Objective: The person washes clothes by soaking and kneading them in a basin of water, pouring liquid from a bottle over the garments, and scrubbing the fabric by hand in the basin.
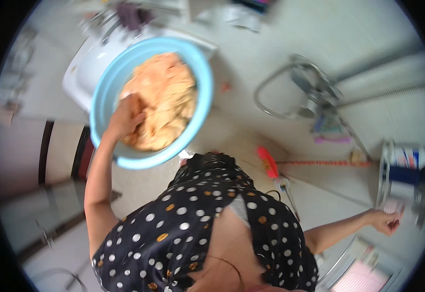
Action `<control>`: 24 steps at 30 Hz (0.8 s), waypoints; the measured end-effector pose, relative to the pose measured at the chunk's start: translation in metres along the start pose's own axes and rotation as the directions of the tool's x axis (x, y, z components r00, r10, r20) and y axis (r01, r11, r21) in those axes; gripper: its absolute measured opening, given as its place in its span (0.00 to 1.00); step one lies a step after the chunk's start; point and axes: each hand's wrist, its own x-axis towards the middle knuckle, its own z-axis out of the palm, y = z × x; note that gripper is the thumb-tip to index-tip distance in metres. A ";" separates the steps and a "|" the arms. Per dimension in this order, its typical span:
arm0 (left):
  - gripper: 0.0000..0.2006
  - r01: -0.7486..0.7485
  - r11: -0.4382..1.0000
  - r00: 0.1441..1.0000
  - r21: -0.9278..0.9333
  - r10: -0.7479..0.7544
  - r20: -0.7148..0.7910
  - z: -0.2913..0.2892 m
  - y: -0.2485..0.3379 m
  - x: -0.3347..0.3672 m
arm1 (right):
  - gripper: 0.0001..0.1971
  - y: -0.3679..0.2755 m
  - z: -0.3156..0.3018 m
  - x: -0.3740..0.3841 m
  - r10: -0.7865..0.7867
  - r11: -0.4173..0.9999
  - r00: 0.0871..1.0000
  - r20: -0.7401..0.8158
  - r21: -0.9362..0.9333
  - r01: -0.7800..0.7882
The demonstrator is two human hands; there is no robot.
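A light blue plastic basin [203, 104] rests over the white washbasin at the upper left. Bunched, wet-looking yellow and peach cloth [171, 104] fills much of it. My left hand [125, 117] reaches inside, its fingers curled into the left side of the cloth; the fingertips are partly hidden in the folds. Far to the right, my right arm stretches out to a wall rack. There my right hand [385, 222] has its fingers curled in, close beside a pale pinkish object [393, 206]. Blur hides what those fingers hold, if anything.
Under the plastic basin is a white washbasin [78, 80] with a tap [109, 31] and a dark purple cloth [133, 15]. A shower fitting [312, 92] with hose projects from the right wall. The metal rack [383, 170] carries bottles. A red-pink brush-like object [268, 162] stands lower down.
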 end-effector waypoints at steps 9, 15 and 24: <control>0.32 0.123 0.946 0.893 0.300 0.027 -0.450 0.019 -0.057 -0.075 | 0.16 -0.373 0.054 -0.254 -0.879 0.447 -0.179 0.442 0.632 -0.633; 0.37 0.125 0.952 0.535 -0.278 -0.301 -0.789 0.030 -0.054 -0.084 | 0.28 -0.478 0.026 -0.394 -0.965 0.178 -0.260 0.031 0.808 -0.562; 0.18 -0.087 0.304 0.585 -0.949 -0.755 -0.296 0.048 -0.073 -0.085 | 0.24 -0.549 0.051 -0.467 -0.934 0.077 -0.353 -0.053 0.936 -0.343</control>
